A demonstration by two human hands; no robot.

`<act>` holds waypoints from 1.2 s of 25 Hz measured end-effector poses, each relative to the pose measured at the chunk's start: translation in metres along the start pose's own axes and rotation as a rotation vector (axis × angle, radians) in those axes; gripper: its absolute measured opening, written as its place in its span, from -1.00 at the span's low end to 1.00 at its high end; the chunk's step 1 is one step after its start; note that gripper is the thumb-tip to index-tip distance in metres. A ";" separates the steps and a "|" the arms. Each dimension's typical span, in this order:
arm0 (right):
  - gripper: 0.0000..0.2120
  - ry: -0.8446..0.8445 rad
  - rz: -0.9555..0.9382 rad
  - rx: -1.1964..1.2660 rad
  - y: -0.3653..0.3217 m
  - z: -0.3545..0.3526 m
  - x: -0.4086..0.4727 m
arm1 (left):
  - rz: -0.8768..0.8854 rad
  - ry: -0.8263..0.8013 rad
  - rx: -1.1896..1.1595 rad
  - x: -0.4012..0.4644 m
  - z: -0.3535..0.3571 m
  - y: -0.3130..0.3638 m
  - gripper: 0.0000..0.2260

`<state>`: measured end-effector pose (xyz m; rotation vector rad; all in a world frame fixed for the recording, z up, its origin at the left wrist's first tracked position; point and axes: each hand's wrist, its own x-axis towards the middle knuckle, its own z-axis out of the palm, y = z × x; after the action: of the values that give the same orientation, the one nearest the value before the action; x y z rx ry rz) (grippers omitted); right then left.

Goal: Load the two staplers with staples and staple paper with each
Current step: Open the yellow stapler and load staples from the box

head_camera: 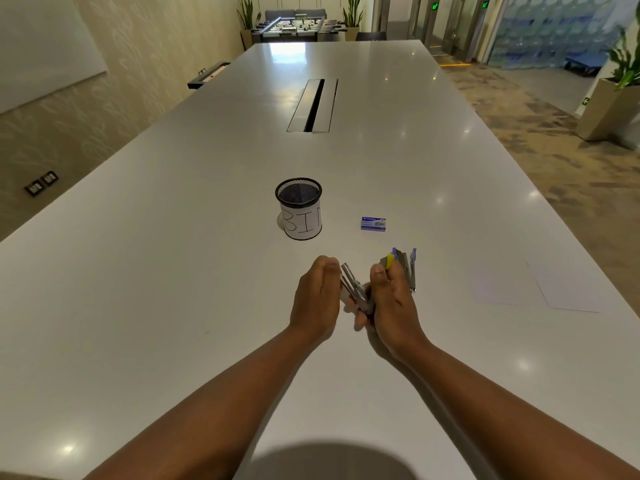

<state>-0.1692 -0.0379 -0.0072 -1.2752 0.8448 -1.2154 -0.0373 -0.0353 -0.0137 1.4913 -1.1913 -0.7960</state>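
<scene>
Seemingly mid-loading, the head view shows both hands meeting just below the middle of the frame, over the white table (173,306). The right hand (391,299) has its fingers curled round the hinge end of an opened stapler (356,289), whose metal arms splay up and to the left; its long axis runs diagonally from the lower right, at the palm, toward the upper left. Holding it by the hinge probably keeps the magazine channel exposed for staples. The left hand (318,292) sits at the stapler's free tip with fingers bent toward it; whether it pinches the metal or a strip of staples I cannot tell, since the fingertips are turned away from the camera.

Just beyond the right hand's knuckles lies a second stapler (407,268), also opened, blue and yellow at its far end, its arms fanned and pointing up the frame, away from the person. It likely waits its turn.

Further up, right of centre, a small blue staple box (373,224) lies flat. Left of it stands a mesh cup (300,209) labelled as a bin. At the right edge, sheets of paper (540,289) lie flat, well apart from the hands.
</scene>
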 end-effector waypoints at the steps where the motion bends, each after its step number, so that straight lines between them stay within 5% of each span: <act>1: -0.68 0.001 0.012 0.000 0.001 0.000 -0.002 | -0.048 -0.005 -0.095 0.004 -0.003 -0.002 -0.70; 4: -0.65 0.053 -0.036 -0.180 0.004 0.002 -0.007 | -0.166 0.032 -0.266 0.017 -0.010 -0.004 -0.80; 8: -0.78 0.156 -0.205 -0.613 0.002 0.001 -0.011 | -0.204 0.153 -0.189 0.024 -0.010 -0.006 -0.81; 16: -0.86 0.236 -0.104 -0.670 -0.001 -0.010 -0.016 | -0.230 0.141 -0.134 0.028 -0.013 -0.006 -0.73; 21: -0.79 0.113 -0.165 -0.965 0.002 -0.007 -0.018 | 0.048 0.046 0.286 0.031 -0.019 -0.006 -0.66; 30: -0.84 0.015 -0.165 -1.044 0.006 -0.007 -0.011 | 0.230 -0.192 0.508 0.043 -0.024 -0.010 -0.67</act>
<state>-0.1772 -0.0301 -0.0158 -2.1873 1.4985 -0.8935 -0.0005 -0.0690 -0.0127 1.6609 -1.7703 -0.5074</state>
